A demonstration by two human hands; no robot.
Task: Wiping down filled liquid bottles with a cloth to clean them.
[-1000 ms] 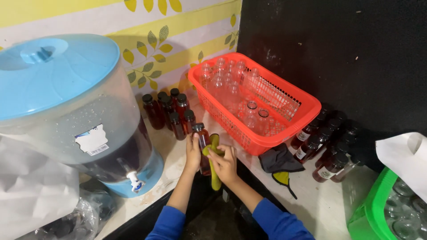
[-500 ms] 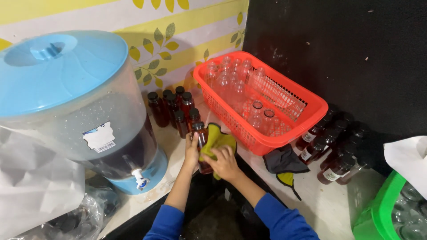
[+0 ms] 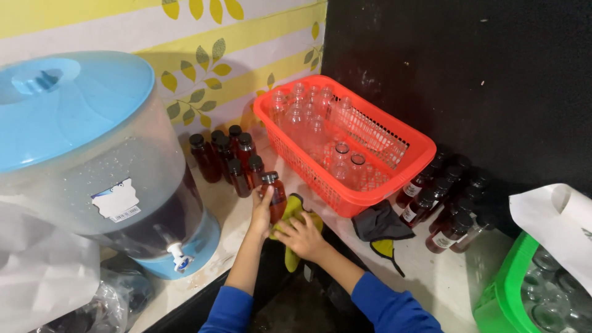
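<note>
**Bottle and Cloth Position at the Tabletop Edge**

At the front edge of the tabletop (image 3: 431,277), just before the orange basket (image 3: 425,148): left hand (image 3: 262,213) wrapped around a small dark-filled bottle (image 3: 275,196), fingers closed on its body. Bottle long axis near vertical, tilted slightly; black cap pointing up and away from the body, base toward the tabletop. Right hand (image 3: 302,234) pressed onto a yellow-green cloth (image 3: 295,243), fingers curled into the fabric, gripping it just beside and below the bottle. Cloth touching the lower bottle side, trailing down over the tabletop edge.

Behind the held bottle: cluster of capped dark bottles (image 3: 225,154), all upright, against the leaf-patterned wall. Inside the basket: empty clear bottles (image 3: 314,117), uncapped, upright, mouths up. Right of the basket: second group of labelled dark bottles (image 3: 444,197), upright. Near these: dark grey cloth (image 3: 379,222) lying flat. Far left: large dispenser with blue lid (image 3: 68,105) and white tap (image 3: 179,256).
</note>
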